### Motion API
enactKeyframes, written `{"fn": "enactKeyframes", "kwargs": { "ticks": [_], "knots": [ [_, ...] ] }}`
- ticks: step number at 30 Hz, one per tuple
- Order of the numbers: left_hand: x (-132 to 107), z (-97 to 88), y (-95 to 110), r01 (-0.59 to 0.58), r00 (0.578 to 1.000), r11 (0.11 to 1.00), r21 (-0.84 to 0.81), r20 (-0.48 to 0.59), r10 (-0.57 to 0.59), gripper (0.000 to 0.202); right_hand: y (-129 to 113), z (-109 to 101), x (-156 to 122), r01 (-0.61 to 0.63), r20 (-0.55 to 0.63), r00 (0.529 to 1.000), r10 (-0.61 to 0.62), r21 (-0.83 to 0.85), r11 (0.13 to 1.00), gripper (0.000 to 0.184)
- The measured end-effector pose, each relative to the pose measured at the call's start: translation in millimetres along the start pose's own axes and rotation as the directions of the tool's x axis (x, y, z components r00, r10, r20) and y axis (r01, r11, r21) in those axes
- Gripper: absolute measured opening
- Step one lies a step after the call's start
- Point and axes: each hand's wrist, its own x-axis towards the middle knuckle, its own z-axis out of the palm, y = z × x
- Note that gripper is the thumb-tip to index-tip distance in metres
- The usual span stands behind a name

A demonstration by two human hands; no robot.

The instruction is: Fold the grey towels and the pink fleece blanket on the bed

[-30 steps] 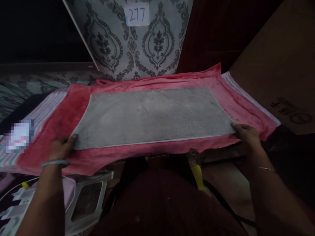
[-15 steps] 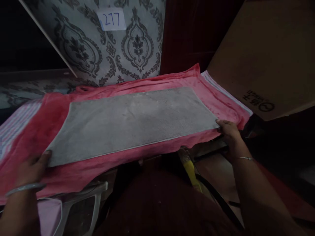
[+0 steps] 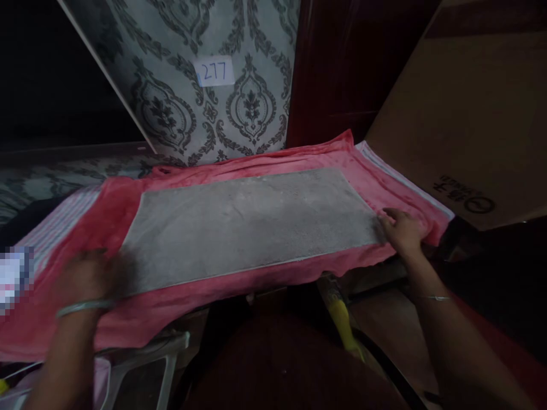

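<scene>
A grey towel [image 3: 252,222] lies flat on a pink cloth [image 3: 239,273] that covers a raised surface in front of me. My left hand [image 3: 88,276] is at the towel's near left corner, blurred by motion, so its fingers cannot be read. My right hand [image 3: 401,230] rests on the towel's near right corner with its fingers curled on the edge. Each wrist wears a thin bangle.
A striped cloth [image 3: 55,228] lies under the pink one. A patterned panel [image 3: 200,108] with a "277" label [image 3: 215,72] leans behind. A cardboard box [image 3: 470,125] stands at the right. A white plastic chair [image 3: 162,353] and a yellow-handled object [image 3: 342,319] sit below.
The view has swung slightly left and tilted up. My left hand has moved onto the towel's left corner and is blurred. My right hand stays at the right corner.
</scene>
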Motion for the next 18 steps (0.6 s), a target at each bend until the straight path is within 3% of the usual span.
{"fn": "enactKeyframes", "kwargs": {
  "ticks": [1, 2, 3, 6, 8, 10, 12, 18],
  "knots": [
    [1.6, -2.2, 25.6, -0.063, 0.997, 0.998, -0.026, -0.041, 0.062, 0.056, -19.5, 8.9, 0.6, 0.145, -0.015, 0.989, -0.145, -0.020, 0.989, 0.041],
    [2.2, -4.5, 55.7, -0.212, 0.976, 0.974, -0.076, -0.066, 0.207, 0.056, -42.3, 19.5, -0.6, 0.285, -0.007, 0.959, -0.285, -0.028, 0.958, 0.048],
    [1.6, -6.4, 88.5, -0.357, 0.933, 0.923, -0.145, -0.100, 0.345, 0.059, -67.2, 31.0, -3.8, 0.402, 0.025, 0.915, -0.402, -0.021, 0.915, 0.053],
    [-7.4, -5.8, 181.5, -0.641, 0.766, 0.731, -0.235, -0.127, 0.630, 0.058, -138.6, 64.0, -26.8, 0.627, 0.167, 0.768, -0.618, -0.001, 0.779, 0.060],
    [-17.2, 1.5, 222.6, -0.741, 0.654, 0.625, -0.245, -0.055, 0.755, 0.060, -169.5, 81.3, -48.7, 0.723, 0.286, 0.659, -0.696, 0.016, 0.691, 0.060],
    [-26.4, 12.5, 242.4, -0.764, 0.603, 0.593, -0.253, 0.046, 0.797, 0.062, -182.5, 93.9, -68.2, 0.782, 0.382, 0.564, -0.732, 0.039, 0.622, 0.059],
    [-32.3, 23.3, 246.3, -0.758, 0.597, 0.600, -0.258, 0.097, 0.796, 0.061, -182.5, 101.8, -80.3, 0.804, 0.419, 0.520, -0.745, 0.056, 0.593, 0.058],
    [-36.5, 32.4, 239.0, -0.761, 0.586, 0.580, -0.291, 0.075, 0.807, 0.062, -169.1, 111.1, -82.2, 0.793, 0.426, 0.523, -0.738, 0.075, 0.605, 0.057]
  ]
}}
